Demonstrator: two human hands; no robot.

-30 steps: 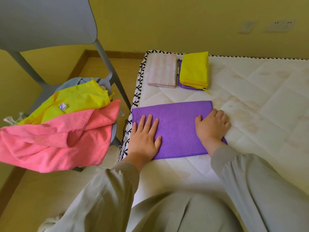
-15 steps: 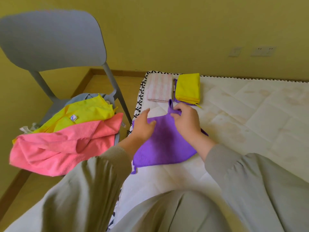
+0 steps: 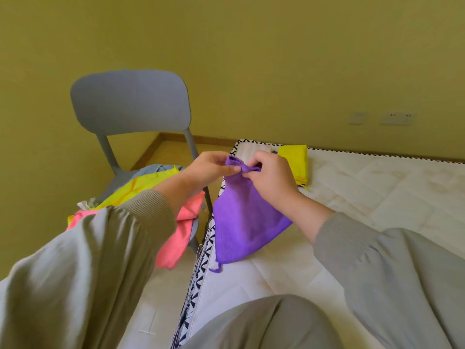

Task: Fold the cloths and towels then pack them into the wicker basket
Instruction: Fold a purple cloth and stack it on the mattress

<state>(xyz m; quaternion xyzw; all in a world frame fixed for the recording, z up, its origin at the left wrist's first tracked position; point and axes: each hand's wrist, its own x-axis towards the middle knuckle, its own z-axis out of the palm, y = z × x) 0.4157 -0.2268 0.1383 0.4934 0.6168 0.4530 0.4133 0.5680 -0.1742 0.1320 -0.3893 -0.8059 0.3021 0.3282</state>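
Desk: What are the hands doing?

Operator: On my feed the left hand and right hand are raised close together. Each pinches the top edge of the purple microfibre cloth between thumb and fingers, and the edge is bunched up between them.

Desk: And the cloth itself?

Operator: It hangs from that pinch and tapers to a lower corner with a small loop. That corner reaches the white quilted mattress, near its left edge with the black-and-white trim.

Desk: Anything folded?

Operator: Beyond the hands, at the mattress's far left corner, I see a folded yellow cloth lying flat. Left of it is a folded pale pink striped towel, mostly hidden by the hands. I cannot tell whether the two touch.

Desk: Further left?

Operator: A grey plastic chair stands beside the mattress against the yellow wall. Its seat holds a loose heap: a pink terry cloth draped over the front, an unfolded yellow rag behind it and some light blue fabric at the back. Two pale wall sockets sit far right.
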